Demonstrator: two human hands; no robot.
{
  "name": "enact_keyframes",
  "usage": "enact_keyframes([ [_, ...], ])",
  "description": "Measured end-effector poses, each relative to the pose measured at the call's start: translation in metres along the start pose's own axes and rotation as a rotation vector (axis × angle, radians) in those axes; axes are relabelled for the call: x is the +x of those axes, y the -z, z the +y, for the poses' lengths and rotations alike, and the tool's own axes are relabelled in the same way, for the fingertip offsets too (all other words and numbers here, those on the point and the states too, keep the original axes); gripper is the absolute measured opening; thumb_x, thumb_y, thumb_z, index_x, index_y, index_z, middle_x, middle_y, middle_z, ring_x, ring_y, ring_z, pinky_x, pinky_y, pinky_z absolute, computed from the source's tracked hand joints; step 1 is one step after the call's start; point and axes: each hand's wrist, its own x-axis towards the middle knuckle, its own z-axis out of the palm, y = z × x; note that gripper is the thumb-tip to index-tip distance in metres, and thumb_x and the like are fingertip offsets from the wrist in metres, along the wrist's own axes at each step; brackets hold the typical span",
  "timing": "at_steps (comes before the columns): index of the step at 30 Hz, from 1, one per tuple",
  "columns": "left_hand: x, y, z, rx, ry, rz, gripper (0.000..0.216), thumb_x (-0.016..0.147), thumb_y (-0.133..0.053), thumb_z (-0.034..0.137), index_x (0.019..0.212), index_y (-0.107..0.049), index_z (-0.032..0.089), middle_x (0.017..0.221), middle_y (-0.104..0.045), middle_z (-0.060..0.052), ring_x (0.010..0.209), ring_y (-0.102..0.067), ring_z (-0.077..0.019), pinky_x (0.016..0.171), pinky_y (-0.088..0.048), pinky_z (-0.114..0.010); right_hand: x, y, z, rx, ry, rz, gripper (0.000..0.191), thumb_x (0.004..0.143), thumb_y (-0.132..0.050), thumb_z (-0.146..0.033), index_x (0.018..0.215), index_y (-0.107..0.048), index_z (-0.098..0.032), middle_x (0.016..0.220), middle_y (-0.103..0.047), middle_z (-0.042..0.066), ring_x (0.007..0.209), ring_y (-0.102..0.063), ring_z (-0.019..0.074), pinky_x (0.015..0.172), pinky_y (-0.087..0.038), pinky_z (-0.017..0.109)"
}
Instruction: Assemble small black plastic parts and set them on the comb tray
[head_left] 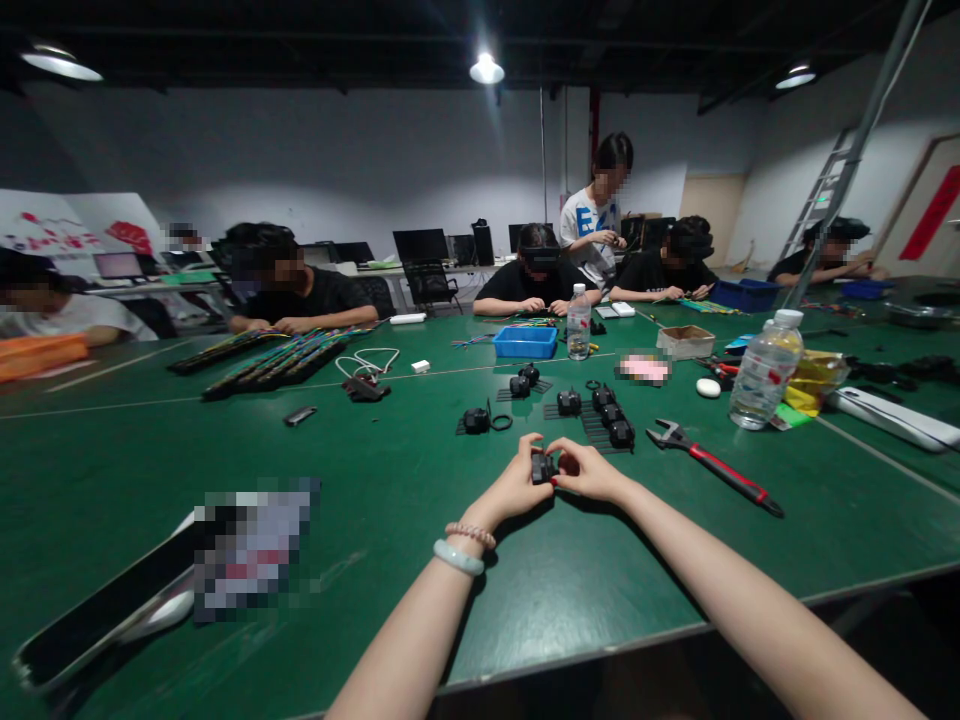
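Observation:
My left hand (517, 483) is closed around a small black plastic part (541, 467) just above the green table (375, 560). From the other side, my right hand (589, 470) pinches the same part at its right edge, thumb and forefinger curled in. The part's exact kind cannot be made out. Beyond my hands lie several similar black round-topped parts with thin comb-like prongs, one of them a black part (620, 433) close to my right hand. Near another such part (475, 421) rests a black ring (502, 423).
To the right lie an adjustable wrench (720, 470) with red-black handles and a water bottle (766, 370). A blue tray (525, 343) and second bottle (578, 325) stand farther back. Wire bundles (292, 360) are at left, a phone (105, 610) nearer. Several people sit opposite; one stands.

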Motion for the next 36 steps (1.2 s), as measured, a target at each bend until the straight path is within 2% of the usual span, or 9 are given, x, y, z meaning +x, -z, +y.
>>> enact_keyframes([
  [18,0.003,-0.002,-0.014,0.040,-0.073,-0.005,0.069,0.061,-0.054,0.012,0.121,-0.021,0.018,0.103,-0.045,-0.006,0.085,-0.050,-0.0152,0.080,-0.041,-0.032,0.001,0.003,0.000,-0.002,-0.016,0.008,0.030,0.074,-0.053,-0.028,0.102,-0.052,-0.018,0.059,-0.048,-0.005,0.053,-0.042,0.0080,0.053,-0.032,0.019],
  [36,0.004,-0.003,-0.017,0.048,-0.067,-0.002,0.070,0.061,-0.054,0.012,0.122,-0.020,0.019,0.104,-0.043,-0.006,0.082,-0.050,-0.0139,0.077,-0.041,-0.030,0.002,0.003,-0.001,-0.042,-0.029,0.030,0.027,0.076,-0.050,-0.032,0.099,-0.057,-0.018,0.058,-0.047,-0.005,0.053,-0.041,0.0082,0.052,-0.029,0.019],
])
